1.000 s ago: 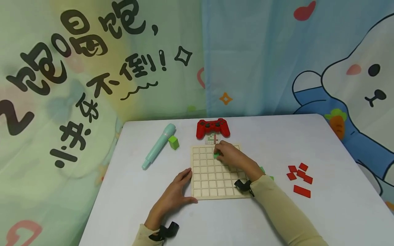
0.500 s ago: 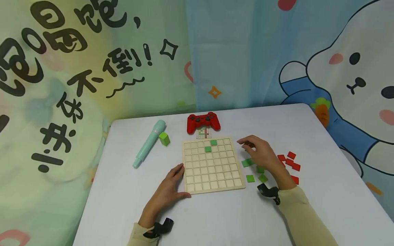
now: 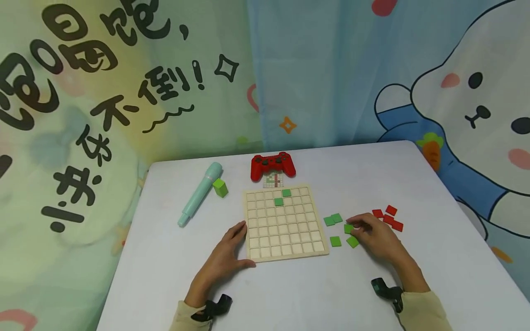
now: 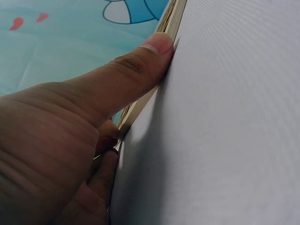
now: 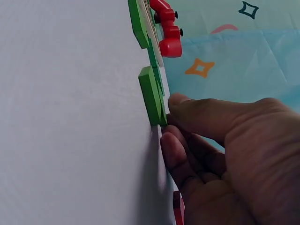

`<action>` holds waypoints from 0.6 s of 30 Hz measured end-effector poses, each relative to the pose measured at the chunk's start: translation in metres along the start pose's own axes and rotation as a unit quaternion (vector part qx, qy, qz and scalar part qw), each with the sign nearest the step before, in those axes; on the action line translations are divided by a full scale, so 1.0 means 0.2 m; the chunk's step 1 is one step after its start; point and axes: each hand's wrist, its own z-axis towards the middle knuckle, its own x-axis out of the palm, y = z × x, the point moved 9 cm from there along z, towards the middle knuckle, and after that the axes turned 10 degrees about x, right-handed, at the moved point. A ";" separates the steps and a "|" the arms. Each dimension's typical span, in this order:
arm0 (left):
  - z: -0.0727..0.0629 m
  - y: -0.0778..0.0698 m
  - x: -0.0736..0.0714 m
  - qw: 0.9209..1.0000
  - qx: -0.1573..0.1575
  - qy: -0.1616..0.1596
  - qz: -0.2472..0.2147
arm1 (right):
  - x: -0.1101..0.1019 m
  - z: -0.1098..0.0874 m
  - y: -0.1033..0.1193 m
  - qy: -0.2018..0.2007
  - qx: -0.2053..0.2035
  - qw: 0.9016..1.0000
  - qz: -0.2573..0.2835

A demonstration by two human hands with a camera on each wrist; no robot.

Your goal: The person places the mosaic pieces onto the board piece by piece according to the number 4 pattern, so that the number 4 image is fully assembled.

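A square wooden grid board (image 3: 285,225) lies on the white table, with two green square tiles set in cells near its far side. My left hand (image 3: 225,253) rests at the board's near left corner, fingers along the left edge and thumb (image 4: 157,47) against the near edge. Right of the board lie several loose green tiles. My right hand (image 3: 378,239) pinches one green tile (image 3: 348,228) among them between thumb and forefinger, low at the tabletop. Closer to the right wrist camera stands another green tile (image 5: 149,93), just before the fingertips.
Several red tiles (image 3: 388,218) lie beyond the right hand. Behind the board sit a red game controller (image 3: 273,164) and a small patterned grid card (image 3: 273,179). A mint-green microphone-shaped stick (image 3: 200,194) and a green block (image 3: 220,187) lie at the left. Printed curtains hang behind the table.
My right hand has let go of a green tile on the board and moved right and nearer, down to the loose green tiles. The left hand stays at the board's corner. The head view has shifted.
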 end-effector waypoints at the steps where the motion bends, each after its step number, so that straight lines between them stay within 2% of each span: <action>1: 0.00 0.00 0.01 1.000 -0.001 0.002 -0.002 | 0.00 -0.01 0.00 -0.001 -0.003 1.000 -0.004; 6: -0.01 0.00 0.03 1.000 -0.003 0.006 0.003 | 0.00 -0.04 -0.01 -0.009 -0.018 1.000 -0.009; 12: -0.01 0.00 0.02 1.000 -0.005 0.009 0.013 | 0.00 -0.03 0.02 -0.022 -0.031 0.999 -0.015; 18: 0.00 -0.01 0.01 1.000 -0.002 0.000 0.006 | 0.00 -0.02 0.05 -0.028 -0.041 0.998 -0.027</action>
